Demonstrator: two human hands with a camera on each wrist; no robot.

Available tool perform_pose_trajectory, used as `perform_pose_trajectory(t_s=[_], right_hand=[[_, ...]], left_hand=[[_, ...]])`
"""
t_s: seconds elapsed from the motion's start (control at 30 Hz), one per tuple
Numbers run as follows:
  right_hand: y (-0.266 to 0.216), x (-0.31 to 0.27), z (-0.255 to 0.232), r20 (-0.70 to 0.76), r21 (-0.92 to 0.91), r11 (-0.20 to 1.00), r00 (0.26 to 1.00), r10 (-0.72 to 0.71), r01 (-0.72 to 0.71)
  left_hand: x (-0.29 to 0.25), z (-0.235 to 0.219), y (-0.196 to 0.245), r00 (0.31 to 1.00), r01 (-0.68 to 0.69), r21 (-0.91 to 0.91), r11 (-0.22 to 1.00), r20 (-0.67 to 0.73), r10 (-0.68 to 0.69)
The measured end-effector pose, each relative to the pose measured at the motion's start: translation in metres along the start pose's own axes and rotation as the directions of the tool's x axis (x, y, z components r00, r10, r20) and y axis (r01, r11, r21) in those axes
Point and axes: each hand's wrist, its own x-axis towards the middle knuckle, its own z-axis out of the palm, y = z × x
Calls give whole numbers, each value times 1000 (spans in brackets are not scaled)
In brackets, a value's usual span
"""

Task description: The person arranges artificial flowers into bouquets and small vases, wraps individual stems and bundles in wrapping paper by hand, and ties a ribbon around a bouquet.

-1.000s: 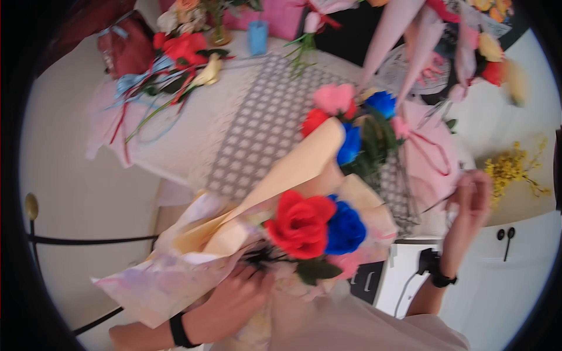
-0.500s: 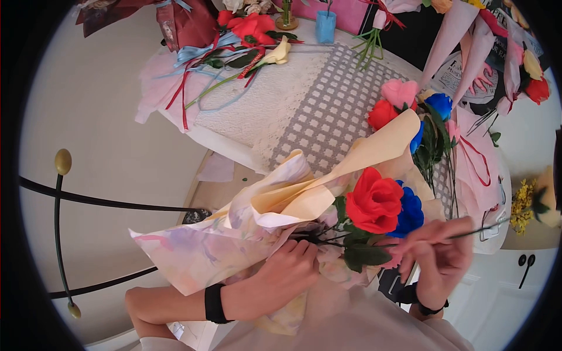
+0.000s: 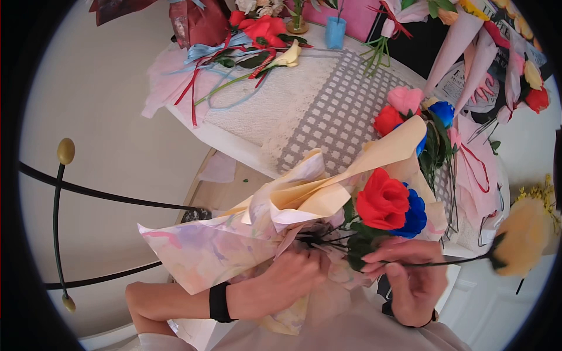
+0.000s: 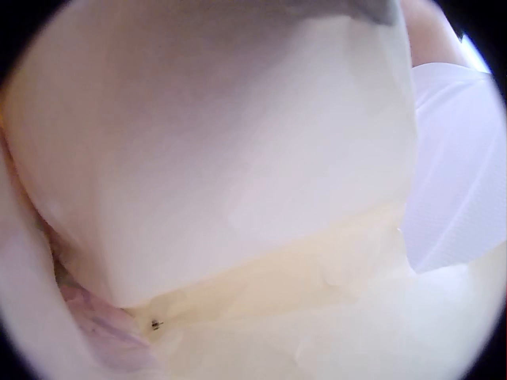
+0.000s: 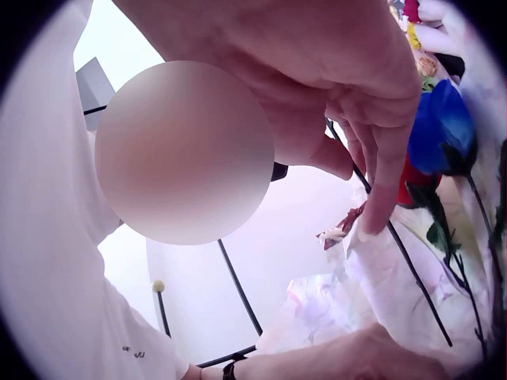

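In the head view my left hand grips the gathered stems of a bouquet wrapped in pastel floral paper. A red rose and a blue rose lean out of the paper to the right. Between thumb and fingers, my right hand pinches the dark stem of a pale yellow flower, its head pointing right. The right wrist view shows that stem running past the fingers toward the paper, near another blue rose. Pale paper fills most of the left wrist view.
Beyond the bouquet stands a table with a grey-and-white runner. Loose pink, red and blue flowers lie on its right part. Ribbons and a calla lily lie at back left, near a blue vase. A black metal rack stands left.
My right hand has come in from the far right to beside the bouquet, bringing the yellow flower's stem with it. My left hand keeps its grip on the bouquet. The head view has shifted.
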Motion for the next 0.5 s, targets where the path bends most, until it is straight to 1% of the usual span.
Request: perform_pose_trajectory(t_s=[0.03, 0.07, 0.13, 0.17, 0.27, 0.3, 0.33, 0.4, 0.47, 0.5], right_hand=[[0, -2, 4, 45, 25, 999, 998, 34, -35], [2, 0, 6, 55, 26, 999, 998, 30, -32], [6, 5, 8, 236, -229, 972, 966, 104, -49], [9, 6, 9, 241, -228, 973, 965, 102, -45], [21, 7, 14, 333, -254, 965, 943, 30, 59], [26, 6, 16, 347, -301, 946, 938, -8, 120], [26, 7, 16, 346, -302, 946, 938, -8, 119], [27, 10, 14, 311, -424, 871, 943, -115, 247], [41, 7, 12, 319, -410, 877, 940, -120, 251], [41, 6, 14, 282, -338, 929, 958, -50, 148]], left_hand=[[1, 1, 1, 999, -5, -21, 1000, -53, 3], [1, 2, 2, 994, -11, -42, 999, -106, 6], [1, 0, 5, 996, -11, -11, 1000, -86, 10], [1, -1, 6, 998, -21, 20, 1000, -62, 22], [2, 0, 7, 997, -28, 21, 999, -73, 30], [2, 1, 6, 997, -29, 20, 999, -73, 30], [1, 2, 4, 995, -47, 21, 999, -87, 48], [0, 1, 1, 993, -68, 20, 998, -100, 69], [-1, -3, -1, 991, -121, -31, 992, -53, 120], [0, -1, -1, 991, -123, -32, 992, -52, 121]])
